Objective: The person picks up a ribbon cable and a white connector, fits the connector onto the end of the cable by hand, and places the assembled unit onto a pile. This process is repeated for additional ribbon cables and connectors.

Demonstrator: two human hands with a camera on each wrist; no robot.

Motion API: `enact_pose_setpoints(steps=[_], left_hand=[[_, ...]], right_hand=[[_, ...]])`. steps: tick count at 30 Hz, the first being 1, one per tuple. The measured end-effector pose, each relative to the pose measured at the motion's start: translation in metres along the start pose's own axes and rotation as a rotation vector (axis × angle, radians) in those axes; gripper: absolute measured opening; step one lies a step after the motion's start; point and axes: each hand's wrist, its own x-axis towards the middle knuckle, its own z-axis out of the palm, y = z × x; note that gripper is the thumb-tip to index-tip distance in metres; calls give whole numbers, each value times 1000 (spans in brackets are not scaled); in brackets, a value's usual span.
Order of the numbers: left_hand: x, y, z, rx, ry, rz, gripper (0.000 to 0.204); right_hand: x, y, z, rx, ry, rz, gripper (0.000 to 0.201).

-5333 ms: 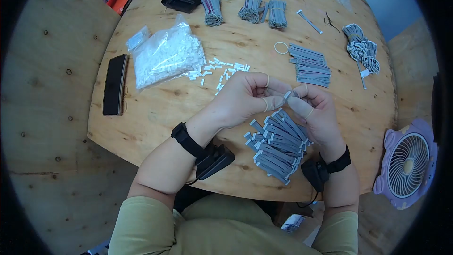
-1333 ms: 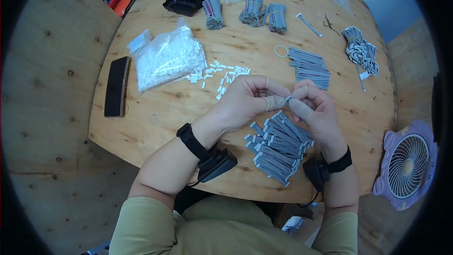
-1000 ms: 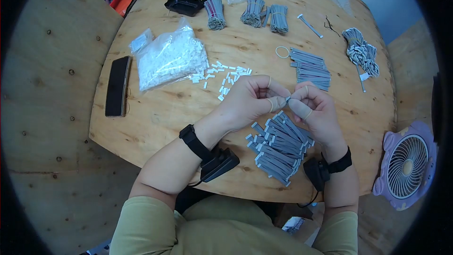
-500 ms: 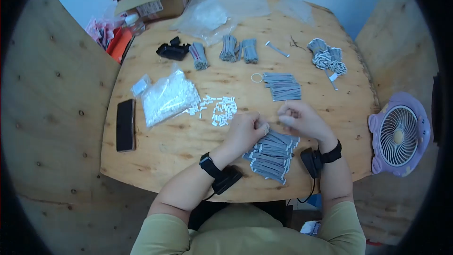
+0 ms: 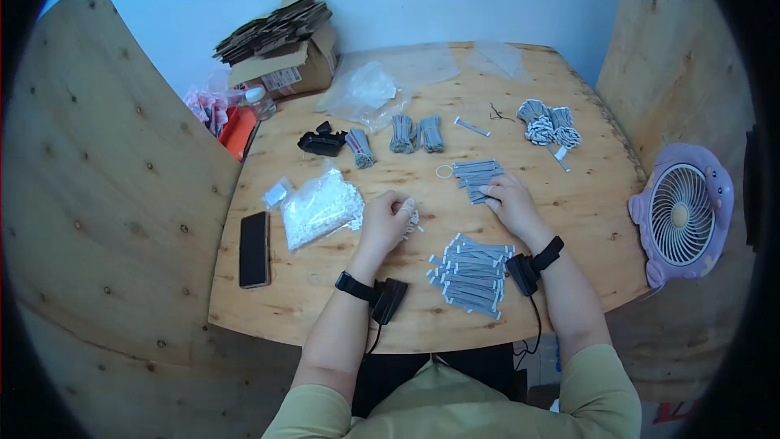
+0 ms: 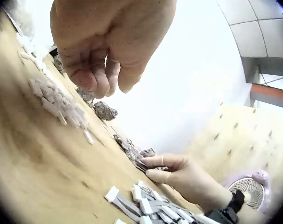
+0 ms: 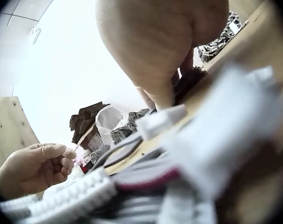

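My left hand hovers at the loose small white connectors, fingers loosely curled with nothing showing between them. In the left wrist view these connectors lie on the wood below the fingertips. My right hand is at the stack of grey ribbon cables, its thumb and fingers pinching at the near right edge; the left wrist view shows thumb and fingertips around cable ends. Pale covers sit on several fingertips. Between my forearms lies a pile of grey cables with white connectors.
A bag of white connectors and a phone lie left. Tied cable bundles, a black holder and plastic bags lie farther back. Connector-ended bundles lie back right. A purple fan stands at the right edge.
My hands have parted from the small piece they held together. The left moved to the white connectors, the right forward to the cable stack. The head view has tilted up.
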Motion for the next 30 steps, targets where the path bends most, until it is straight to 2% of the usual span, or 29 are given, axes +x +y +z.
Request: enact_pose_setpoints(steps=[4,7,10,13,14,17,20,23,26,28,29,30], left_hand=[[-7,3,-8,44,-16,4,14],[-9,-7,-13,24,-92,-25,12],[-12,-16,-14,115,-204,86,9],[-13,9,-13,372,-229,323,10],[-11,8,-10,314,-242,360,15],[-1,12,-5,473,-314,518,14],[14,9,-5,473,-466,500,13],[20,9,-6,416,-522,514,11],[22,15,-4,493,-509,556,8],[22,29,0,281,-554,303,6],[21,32,5,175,-566,177,6],[20,26,12,-57,-570,89,6]], right_hand=[[-3,-8,-5,-2,-22,20,16],[-5,-7,-2,-17,6,21,12],[-5,-13,-3,-60,-1,29,8],[-8,-13,-2,-117,11,-9,8],[-7,-13,-3,-111,6,-7,8],[-6,-10,-7,-67,-20,-17,11],[-4,1,-13,9,-63,-70,14],[2,6,-21,52,-149,-104,17],[9,10,-29,82,-261,-94,20],[11,9,-34,106,-349,-66,20],[10,7,-34,99,-335,-83,20],[9,6,-34,91,-321,-102,19]])
